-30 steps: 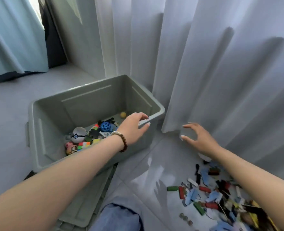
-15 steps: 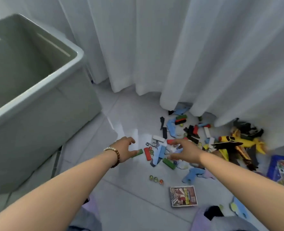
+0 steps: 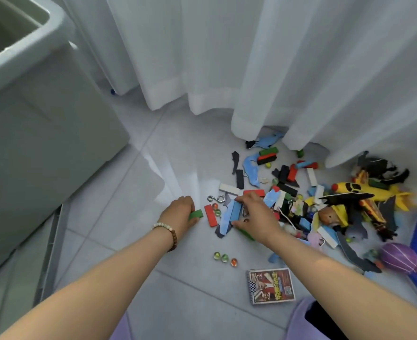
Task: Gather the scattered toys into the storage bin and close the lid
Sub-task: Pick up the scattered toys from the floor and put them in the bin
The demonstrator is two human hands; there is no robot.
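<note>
Toys lie scattered on the floor at the foot of a white curtain, well apart from the bin, which stands open at the far left with one corner in view; left hand, with one beaded bracelet on its wrist, has its fingers curled round one green block at the near edge of the pile; right hand reaches into the pile, fingers above and thumb below, pinching one blue block; between the two hands lies one red block, with two marbles just beside it and one metal hook beyond it; three more marbles sit in a row nearer the person; one card box lies near them, apart from the pile; on the right side of the pile are one yellow plane and one purple ball; the small blocks and flat blue pieces are too many and too overlapped to count.
</note>
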